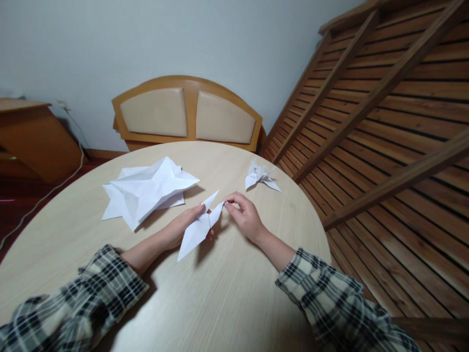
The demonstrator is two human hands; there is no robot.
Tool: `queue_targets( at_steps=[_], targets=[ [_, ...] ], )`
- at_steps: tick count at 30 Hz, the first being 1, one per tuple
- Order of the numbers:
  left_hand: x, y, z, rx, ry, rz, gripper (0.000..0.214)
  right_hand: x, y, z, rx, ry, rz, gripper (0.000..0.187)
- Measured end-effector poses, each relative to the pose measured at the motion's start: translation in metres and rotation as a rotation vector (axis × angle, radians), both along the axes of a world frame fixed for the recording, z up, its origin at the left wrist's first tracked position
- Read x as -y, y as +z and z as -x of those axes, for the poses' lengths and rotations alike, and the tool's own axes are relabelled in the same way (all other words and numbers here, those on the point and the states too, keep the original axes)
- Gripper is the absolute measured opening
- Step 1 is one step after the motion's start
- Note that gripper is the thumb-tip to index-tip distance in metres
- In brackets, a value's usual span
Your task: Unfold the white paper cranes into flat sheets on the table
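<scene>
A partly folded white paper model [198,229] with long pointed flaps is held just above the round pale wooden table [220,293]. My left hand [179,230] grips its middle from the left, thumb on top. My right hand [245,215] pinches a narrow flap at the model's right tip between thumb and forefinger. Both arms wear checked sleeves.
A pile of creased white paper sheets [146,193] lies on the table to the left of my hands. A finished small paper crane [261,177] sits at the far right of the table. A wooden chair [186,115] stands behind the table; a slatted wooden frame [384,122] leans at right.
</scene>
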State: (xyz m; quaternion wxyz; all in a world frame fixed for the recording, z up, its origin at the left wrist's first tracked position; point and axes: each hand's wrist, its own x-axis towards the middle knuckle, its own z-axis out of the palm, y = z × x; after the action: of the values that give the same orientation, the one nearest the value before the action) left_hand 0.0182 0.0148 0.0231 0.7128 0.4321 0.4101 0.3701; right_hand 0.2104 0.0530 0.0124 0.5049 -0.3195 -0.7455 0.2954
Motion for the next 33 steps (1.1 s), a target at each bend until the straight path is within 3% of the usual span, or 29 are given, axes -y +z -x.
queue_targets(
  at_steps=[4, 9, 15, 25, 33],
  targets=[
    [-0.003, -0.008, 0.001, 0.024, -0.046, -0.046, 0.036, -0.002, -0.004, 0.0, -0.028, -0.009, 0.066, 0.01],
    [-0.007, -0.017, 0.003, 0.017, 0.008, -0.188, 0.031, -0.006, -0.01, 0.002, -0.094, -0.037, 0.138, 0.011],
    [-0.008, -0.018, 0.003, 0.064, 0.024, -0.191, 0.034, -0.002, -0.007, 0.003, -0.197, 0.002, 0.221, 0.012],
    [-0.011, -0.021, 0.004, 0.187, 0.062, -0.227, 0.032, 0.009, -0.001, 0.005, 0.033, 0.097, -0.025, 0.008],
    [-0.011, -0.021, 0.003, 0.182, 0.095, -0.196, 0.023, 0.006, -0.004, 0.005, 0.1, 0.055, -0.019, 0.008]
  ],
)
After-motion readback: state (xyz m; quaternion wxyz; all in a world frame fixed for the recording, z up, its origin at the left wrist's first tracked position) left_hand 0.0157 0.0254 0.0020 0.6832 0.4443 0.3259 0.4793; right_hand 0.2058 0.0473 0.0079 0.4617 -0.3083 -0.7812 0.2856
